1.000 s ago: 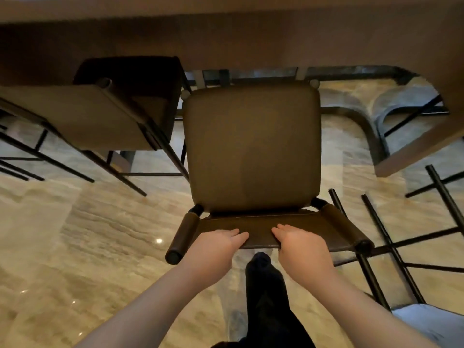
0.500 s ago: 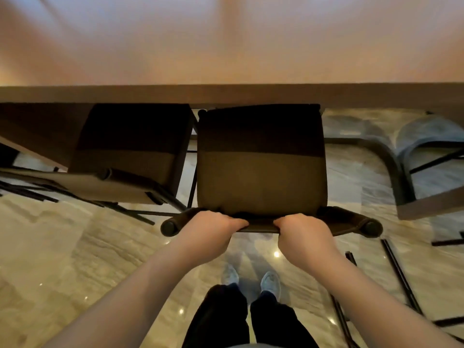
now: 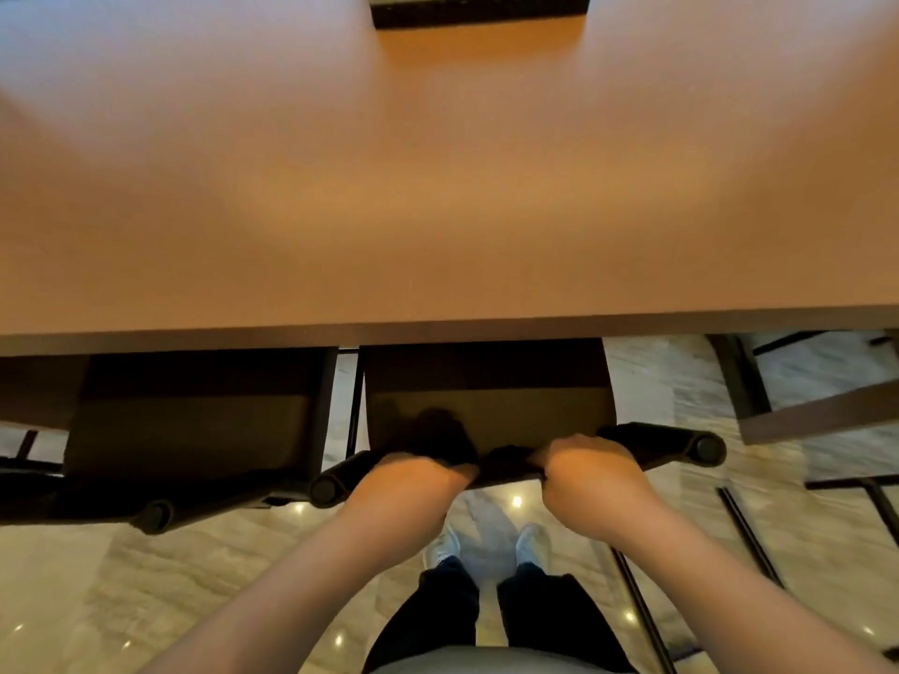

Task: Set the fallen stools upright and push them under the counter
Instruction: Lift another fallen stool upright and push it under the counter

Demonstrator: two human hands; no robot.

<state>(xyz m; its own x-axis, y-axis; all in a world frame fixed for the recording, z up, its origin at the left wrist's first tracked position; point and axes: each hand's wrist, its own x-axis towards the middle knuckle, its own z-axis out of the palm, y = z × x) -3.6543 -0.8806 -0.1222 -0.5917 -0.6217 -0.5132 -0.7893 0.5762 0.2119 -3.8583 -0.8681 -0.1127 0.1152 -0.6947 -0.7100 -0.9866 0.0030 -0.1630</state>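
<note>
A brown padded stool (image 3: 486,401) stands upright in front of me, the far half of its seat shaded under the wooden counter (image 3: 438,187). Its low backrest (image 3: 652,445) runs across the near side, with round dark ends. My left hand (image 3: 413,479) and my right hand (image 3: 588,467) are both shut on the backrest's middle, side by side. A second upright stool (image 3: 194,420) stands just left of it, also partly under the counter edge.
Black metal legs of another stool (image 3: 744,537) lie on the glossy stone floor at right. A wooden panel and dark frame (image 3: 802,406) stand at the far right. My feet (image 3: 486,547) are just behind the stool. A dark object (image 3: 479,9) sits at the counter's far edge.
The stool has slid forward under the counter, with more of its seat covered now. Both hands kept their grip on the backrest, and I stepped closer.
</note>
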